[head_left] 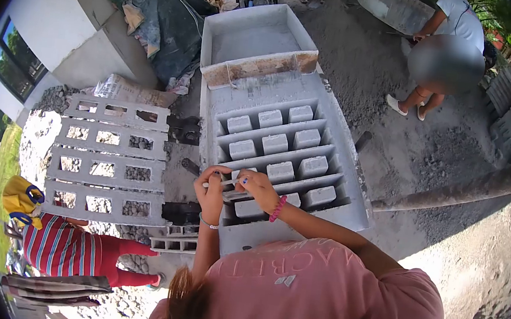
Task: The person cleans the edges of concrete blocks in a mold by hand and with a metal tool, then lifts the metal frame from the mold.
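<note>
Both my hands are over the near left part of a grey metal block mold [352,196], which has rows of raised rectangular cores [275,144] between long divider plates [271,135]. My left hand [211,187], with a pale beaded bracelet, is closed at the mold's left edge. Beside it, my right hand [257,191], wearing a pink bracelet [277,208], has its fingers pinched together. A thin pale strip shows between the two hands; its kind is too small to tell. My fingers partly hide the cores beneath them.
A shallow metal box [261,25] dusted grey stands behind the mold. Hollow concrete blocks [106,168] are lined up on the left. A person in striped clothing [75,246] bends at lower left; another person [460,22] stands back right. A pole [454,188] juts out at right.
</note>
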Demonstrator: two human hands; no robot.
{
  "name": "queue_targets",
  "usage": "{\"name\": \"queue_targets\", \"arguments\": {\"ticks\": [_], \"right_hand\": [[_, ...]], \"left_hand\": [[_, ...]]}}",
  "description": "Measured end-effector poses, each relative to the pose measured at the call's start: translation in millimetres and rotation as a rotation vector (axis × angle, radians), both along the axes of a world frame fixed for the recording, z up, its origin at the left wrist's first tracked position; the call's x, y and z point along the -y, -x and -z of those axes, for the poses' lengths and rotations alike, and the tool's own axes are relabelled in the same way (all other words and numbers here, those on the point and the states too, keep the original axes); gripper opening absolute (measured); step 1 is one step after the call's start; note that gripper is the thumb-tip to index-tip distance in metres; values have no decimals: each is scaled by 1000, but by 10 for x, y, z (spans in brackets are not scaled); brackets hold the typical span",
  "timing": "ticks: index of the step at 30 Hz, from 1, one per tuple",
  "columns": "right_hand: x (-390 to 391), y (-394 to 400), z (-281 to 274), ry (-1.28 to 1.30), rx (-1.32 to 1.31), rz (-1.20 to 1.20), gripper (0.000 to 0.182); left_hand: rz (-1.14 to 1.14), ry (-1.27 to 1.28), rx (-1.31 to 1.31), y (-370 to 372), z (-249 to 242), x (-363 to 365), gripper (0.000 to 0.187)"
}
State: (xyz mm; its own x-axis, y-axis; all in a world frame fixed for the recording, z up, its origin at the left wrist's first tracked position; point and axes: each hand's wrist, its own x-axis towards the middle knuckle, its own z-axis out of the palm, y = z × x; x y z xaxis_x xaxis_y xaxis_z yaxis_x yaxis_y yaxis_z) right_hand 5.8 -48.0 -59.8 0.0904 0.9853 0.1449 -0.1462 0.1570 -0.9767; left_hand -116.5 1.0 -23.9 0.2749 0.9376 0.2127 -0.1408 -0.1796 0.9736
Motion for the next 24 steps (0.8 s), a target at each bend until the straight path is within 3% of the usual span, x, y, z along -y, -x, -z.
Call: {"name": "queue_targets", "arguments": {"ticks": [4,7,10,12,16,20,22,24], "right_hand": [[52,40,-133,-61,25,-19,29],[-49,53,641,-15,22,13,30],[-82,7,628,131,20,-20,29],[-49,65,725,12,152,-1,28],[-116,9,423,165,238,59,31],[-274,-38,-212,28,155,141,29],[-325,-10,-300,57,148,158,28],[-335,-16,-53,-60,153,196,30]], "left_hand": [[-33,-48,-28,-17,-1,78,20],[83,95,-21,30,816,-22,19],[3,93,-37,-43,709,1,19],[59,51,-59,38,739,29,20],[72,172,-78,-6,691,-94,21],[28,97,71,-165,-10,-202,20],[29,125,67,-137,-62,-231,20],[20,99,54,-143,46,-242,21]]}}
